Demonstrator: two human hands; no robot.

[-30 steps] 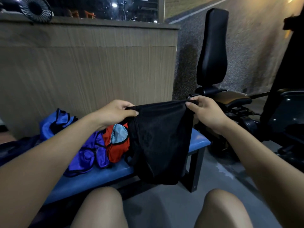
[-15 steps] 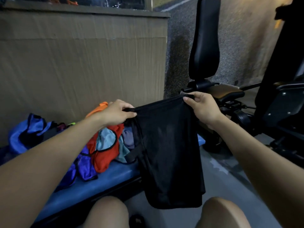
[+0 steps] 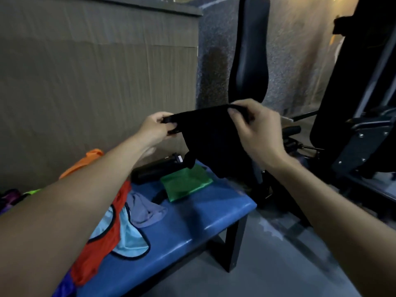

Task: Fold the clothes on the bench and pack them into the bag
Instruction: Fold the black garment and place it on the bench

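1. Change: the black garment (image 3: 212,138), a second ago stretched wide and hanging long, is now gathered between closer hands; judged a fold in progress.
2. Grip: left hand (image 3: 157,127) and right hand (image 3: 255,129) each pinch its top edge.
3. Position: garment hangs below both grips, above the blue bench (image 3: 192,219).
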